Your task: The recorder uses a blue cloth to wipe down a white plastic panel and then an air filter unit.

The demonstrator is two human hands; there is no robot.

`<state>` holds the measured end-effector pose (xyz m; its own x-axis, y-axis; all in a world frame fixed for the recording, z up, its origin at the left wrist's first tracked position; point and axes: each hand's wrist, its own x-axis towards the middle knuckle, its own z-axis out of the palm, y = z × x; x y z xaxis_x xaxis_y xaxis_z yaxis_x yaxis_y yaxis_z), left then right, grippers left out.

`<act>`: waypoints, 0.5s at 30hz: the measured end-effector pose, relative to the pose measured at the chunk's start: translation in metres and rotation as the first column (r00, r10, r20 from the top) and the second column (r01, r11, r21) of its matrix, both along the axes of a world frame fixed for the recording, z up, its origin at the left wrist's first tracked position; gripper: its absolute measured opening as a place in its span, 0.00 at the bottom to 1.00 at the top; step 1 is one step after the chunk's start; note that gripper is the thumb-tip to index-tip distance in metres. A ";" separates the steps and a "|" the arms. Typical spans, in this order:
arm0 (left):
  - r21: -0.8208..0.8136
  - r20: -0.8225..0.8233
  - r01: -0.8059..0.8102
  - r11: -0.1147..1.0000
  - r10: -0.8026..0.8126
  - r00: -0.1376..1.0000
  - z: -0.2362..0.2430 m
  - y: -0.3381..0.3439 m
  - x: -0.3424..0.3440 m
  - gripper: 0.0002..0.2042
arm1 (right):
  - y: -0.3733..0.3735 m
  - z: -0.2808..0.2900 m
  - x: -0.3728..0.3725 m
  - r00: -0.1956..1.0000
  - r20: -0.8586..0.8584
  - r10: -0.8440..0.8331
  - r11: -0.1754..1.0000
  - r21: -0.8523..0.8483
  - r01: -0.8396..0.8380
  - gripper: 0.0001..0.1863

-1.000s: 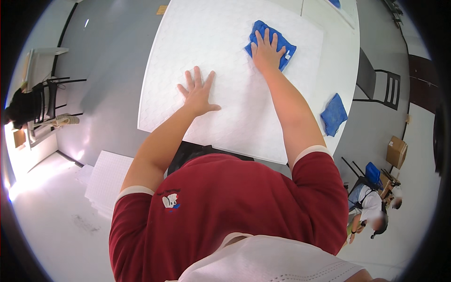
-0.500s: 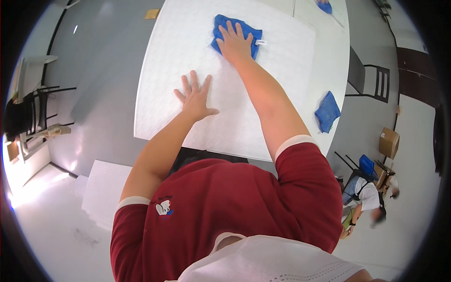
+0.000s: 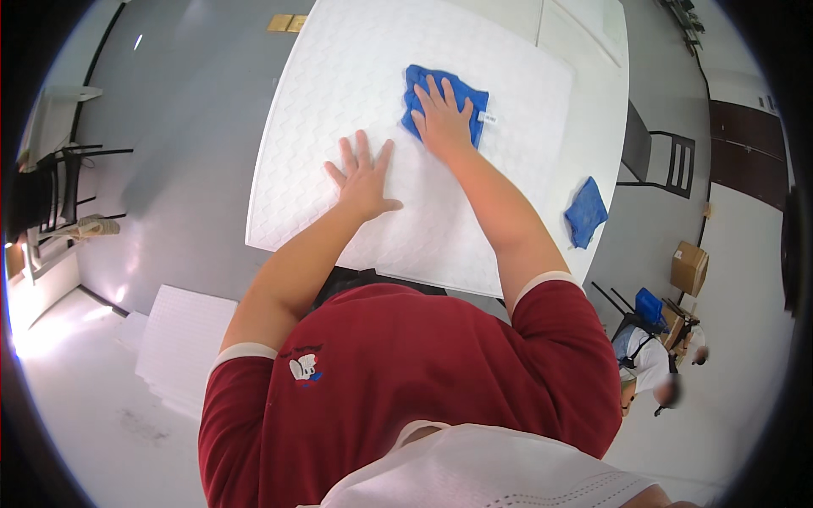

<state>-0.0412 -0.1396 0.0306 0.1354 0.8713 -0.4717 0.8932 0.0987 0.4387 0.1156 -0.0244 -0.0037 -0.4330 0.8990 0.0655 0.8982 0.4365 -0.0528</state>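
Observation:
A large white panel [image 3: 313,110] with a faint wavy pattern lies on a white table [image 3: 597,102] in front of me. My right hand [image 3: 446,127] lies spread and flat on a blue cloth [image 3: 468,91], pressing it to the panel's surface. A small white tag sticks out from the cloth's right side. Nearer to me and to the left, my left hand [image 3: 365,188] rests on the panel with its fingers apart and nothing in it. Another blue cloth [image 3: 586,212] lies crumpled by the table's right edge, apart from both hands.
White sheets [image 3: 186,334] are stacked low at the lower left. A dark chair [image 3: 673,157] stands beyond the table's right edge, with a cardboard box [image 3: 689,267] nearer. A person [image 3: 650,364] is at the lower right. Another chair [image 3: 63,190] is at the far left.
My right hand has drawn the blue cloth nearer to me across the panel. My left hand stays in nearly the same spot. A hand with a blue cloth at the far right has left view.

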 end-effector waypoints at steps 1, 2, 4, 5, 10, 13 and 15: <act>-0.005 0.001 -0.006 1.000 0.006 1.000 0.001 0.000 0.000 0.54 | 0.008 0.000 -0.003 1.000 0.001 0.006 1.000 -0.005 -0.006 0.25; -0.007 0.002 0.001 1.000 -0.001 1.000 0.003 0.001 -0.001 0.54 | 0.017 -0.001 -0.006 1.000 -0.009 0.000 1.000 -0.002 0.000 0.25; -0.012 0.000 0.003 1.000 -0.003 1.000 0.003 0.002 -0.001 0.54 | 0.036 -0.004 -0.013 1.000 -0.013 -0.001 1.000 0.013 0.001 0.25; -0.009 0.003 0.007 1.000 -0.007 1.000 0.002 0.002 0.000 0.54 | 0.045 -0.004 -0.015 1.000 -0.014 0.002 1.000 0.011 -0.002 0.25; 0.019 -0.012 0.018 1.000 -0.017 1.000 0.001 0.002 0.002 0.54 | 0.056 -0.006 -0.020 0.999 -0.026 -0.030 0.999 0.017 0.030 0.24; 0.002 -0.030 0.037 0.999 -0.037 0.999 0.002 0.004 0.001 0.55 | 0.045 -0.004 -0.017 0.998 -0.041 -0.055 0.998 -0.005 0.055 0.24; 0.010 -0.038 0.024 1.000 -0.023 0.999 -0.002 0.003 0.001 0.55 | 0.028 -0.003 -0.010 0.997 -0.045 -0.069 0.998 -0.012 0.069 0.24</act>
